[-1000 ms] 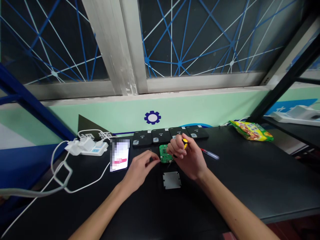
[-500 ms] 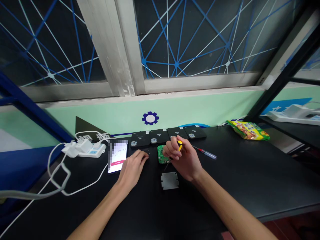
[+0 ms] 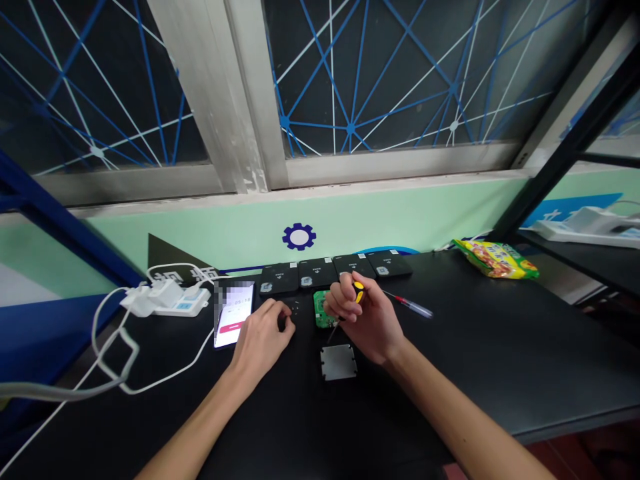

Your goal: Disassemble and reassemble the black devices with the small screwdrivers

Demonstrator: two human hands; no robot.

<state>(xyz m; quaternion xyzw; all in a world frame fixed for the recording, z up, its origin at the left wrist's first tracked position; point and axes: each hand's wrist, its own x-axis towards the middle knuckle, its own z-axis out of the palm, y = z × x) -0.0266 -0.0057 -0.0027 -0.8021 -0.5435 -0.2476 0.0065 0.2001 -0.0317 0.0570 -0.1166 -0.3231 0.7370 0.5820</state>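
Note:
My right hand (image 3: 367,313) is wrapped round a screwdriver (image 3: 359,291) with a yellow and black handle. Its thin shaft slants down toward a square grey metal plate (image 3: 339,362) in a black housing. Partly behind those fingers lies a green circuit board (image 3: 323,310). My left hand (image 3: 265,330) rests low over the tabletop, thumb and index finger curved with a gap between them and nothing visible in them. Several tiny screws (image 3: 296,308) lie just beyond its fingertips.
Several flat black boxes (image 3: 279,280) line the back by the wall. A lit phone (image 3: 234,315) and a white power strip (image 3: 183,303) with cables are on the left. To the right lie a red and clear screwdriver (image 3: 414,307) and a yellow-green snack bag (image 3: 497,259).
My left hand has moved left from the circuit board's edge to beside the tiny screws, and its thumb and index finger have parted. My right hand keeps hold of the screwdriver.

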